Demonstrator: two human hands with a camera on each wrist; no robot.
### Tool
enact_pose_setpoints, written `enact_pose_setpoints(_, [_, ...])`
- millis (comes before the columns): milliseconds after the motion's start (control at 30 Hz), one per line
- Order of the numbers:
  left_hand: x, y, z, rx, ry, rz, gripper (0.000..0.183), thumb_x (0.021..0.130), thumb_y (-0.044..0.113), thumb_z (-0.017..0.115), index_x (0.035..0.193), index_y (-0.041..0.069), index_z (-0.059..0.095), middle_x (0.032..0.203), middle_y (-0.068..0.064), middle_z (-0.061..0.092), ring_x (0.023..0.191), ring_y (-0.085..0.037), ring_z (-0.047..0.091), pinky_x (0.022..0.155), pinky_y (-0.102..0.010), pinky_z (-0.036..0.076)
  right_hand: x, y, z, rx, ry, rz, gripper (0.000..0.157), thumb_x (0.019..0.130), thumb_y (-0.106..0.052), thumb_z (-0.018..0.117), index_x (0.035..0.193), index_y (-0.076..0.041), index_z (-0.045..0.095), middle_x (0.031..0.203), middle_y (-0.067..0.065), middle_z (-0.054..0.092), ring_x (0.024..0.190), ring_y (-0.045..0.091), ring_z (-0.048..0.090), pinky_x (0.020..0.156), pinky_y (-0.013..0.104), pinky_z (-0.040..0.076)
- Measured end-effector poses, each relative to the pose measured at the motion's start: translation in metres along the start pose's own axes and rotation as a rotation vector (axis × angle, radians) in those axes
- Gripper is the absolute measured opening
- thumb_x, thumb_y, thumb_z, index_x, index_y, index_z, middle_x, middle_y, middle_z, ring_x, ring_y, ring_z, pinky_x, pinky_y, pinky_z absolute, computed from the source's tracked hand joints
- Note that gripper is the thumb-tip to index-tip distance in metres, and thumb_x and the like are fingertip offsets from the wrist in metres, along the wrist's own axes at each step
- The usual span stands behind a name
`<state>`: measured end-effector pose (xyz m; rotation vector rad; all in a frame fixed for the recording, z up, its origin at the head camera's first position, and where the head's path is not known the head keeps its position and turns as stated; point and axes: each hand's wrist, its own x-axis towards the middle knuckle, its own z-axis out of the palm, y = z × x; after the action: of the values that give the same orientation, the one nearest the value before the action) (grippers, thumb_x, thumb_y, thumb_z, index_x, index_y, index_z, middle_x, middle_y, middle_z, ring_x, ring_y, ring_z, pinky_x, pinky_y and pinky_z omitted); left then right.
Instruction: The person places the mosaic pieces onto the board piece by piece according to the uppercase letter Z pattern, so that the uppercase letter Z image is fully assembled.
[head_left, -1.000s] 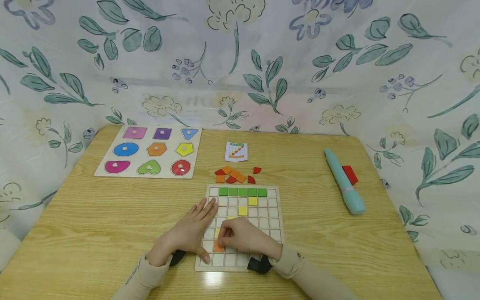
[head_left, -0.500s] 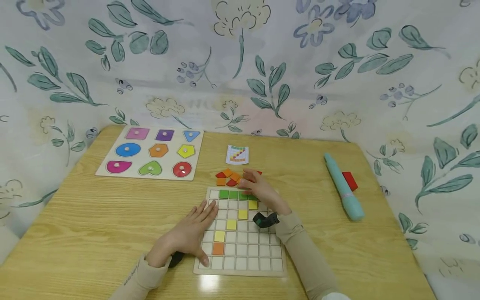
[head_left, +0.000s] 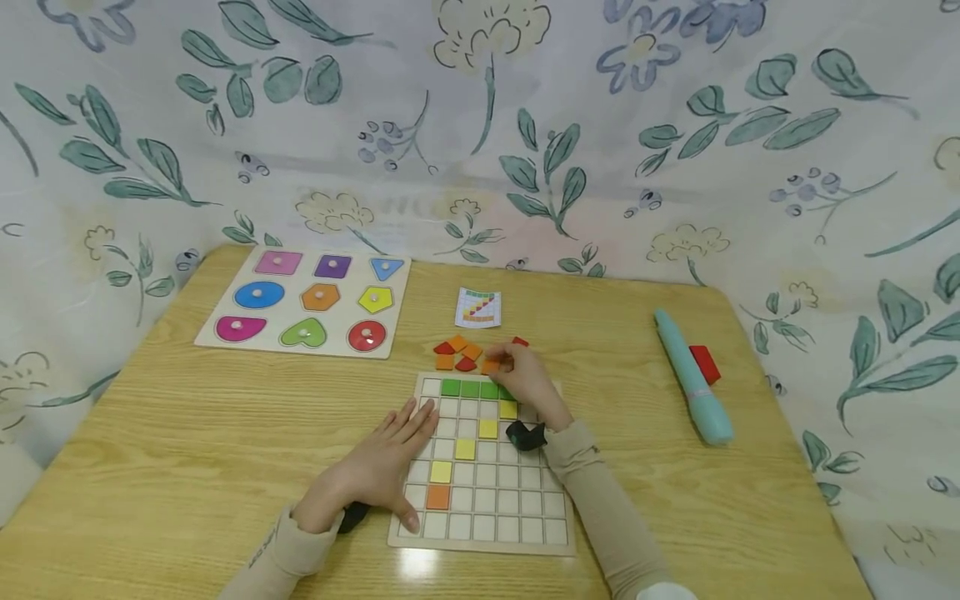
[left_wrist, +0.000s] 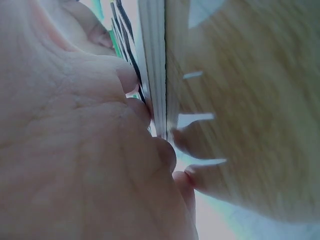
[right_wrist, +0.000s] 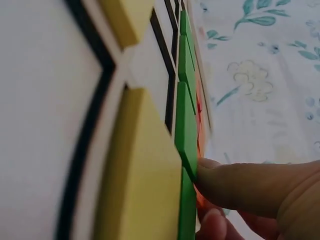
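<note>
My left hand [head_left: 384,458] rests with spread fingers on the left edge of a white gridded wooden board [head_left: 519,502]. The board bears a row of green square tiles [head_left: 470,389], a diagonal of yellow square tiles [head_left: 465,450] and one orange square tile [head_left: 438,497] low on the left. Beyond its far edge lies a loose pile of orange squares [head_left: 445,362] and red quarter-circle pieces [head_left: 466,365]. My right hand [head_left: 523,382] reaches over the green row and pinches an orange tile [head_left: 490,367] at the pile's right side. In the right wrist view the thumb [right_wrist: 240,182] partly hides this tile.
A pattern card [head_left: 478,308] lies behind the pile. At the back left is a knobbed shape puzzle [head_left: 337,333]. On the right lie a turquoise stick-like object [head_left: 693,379] and a red block [head_left: 705,364]. A floral cloth [head_left: 480,167] hangs behind the table.
From the orange tile on the board, my right hand has moved away to the pile, and its fingers have closed on another orange tile. The left hand has stayed in place.
</note>
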<state>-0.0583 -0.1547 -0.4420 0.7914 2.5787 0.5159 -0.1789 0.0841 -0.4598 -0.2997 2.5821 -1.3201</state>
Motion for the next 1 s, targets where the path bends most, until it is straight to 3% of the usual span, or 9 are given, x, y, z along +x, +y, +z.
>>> enact_pose_setpoints(233, [-0.001, 0.001, 0.001, 0.011, -0.011, -0.005, 0.140, 0.050, 0.053, 0.089, 0.153, -0.003, 0.013, 0.162, -0.022, 0.004, 0.149, -0.044, -0.001, 0.119, -0.061, 0.012, -0.003, -0.001, -0.001, -0.003, 0.004, 0.024, 0.020, 0.091, -0.009, 0.065, 0.110, -0.004, 0.068, 0.103, 0.011, 0.067, 0.084, 0.019, 0.057, 0.074, 0.027, 0.047])
enact_pose_setpoints(467, [0.000, 0.001, -0.002, 0.006, -0.001, 0.010, 0.140, 0.049, 0.054, 0.089, 0.152, -0.005, 0.015, 0.161, -0.024, 0.005, 0.148, -0.047, 0.001, 0.118, -0.063, 0.013, -0.013, -0.008, -0.009, 0.022, -0.024, 0.020, 0.018, 0.093, -0.016, 0.064, 0.104, -0.002, 0.069, 0.098, 0.012, 0.069, 0.081, 0.018, 0.059, 0.071, 0.026, 0.049])
enact_pose_setpoints(700, [0.001, 0.001, -0.003, 0.019, 0.000, 0.007, 0.141, 0.048, 0.056, 0.088, 0.153, -0.004, 0.015, 0.162, -0.024, 0.006, 0.148, -0.046, 0.002, 0.118, -0.063, 0.014, -0.037, -0.015, -0.013, 0.065, -0.168, 0.056, 0.018, 0.094, -0.017, 0.063, 0.104, -0.004, 0.069, 0.088, 0.008, 0.069, 0.068, 0.011, 0.059, 0.060, 0.022, 0.047])
enact_pose_setpoints(1000, [0.000, 0.001, -0.003, 0.007, -0.006, -0.005, 0.140, 0.049, 0.054, 0.089, 0.153, -0.004, 0.014, 0.162, -0.022, 0.005, 0.149, -0.044, 0.001, 0.118, -0.062, 0.013, -0.084, -0.020, 0.006, -0.007, -0.364, -0.055, 0.008, 0.091, -0.015, 0.067, 0.094, -0.008, 0.069, 0.078, 0.000, 0.065, 0.063, 0.008, 0.056, 0.055, 0.019, 0.045])
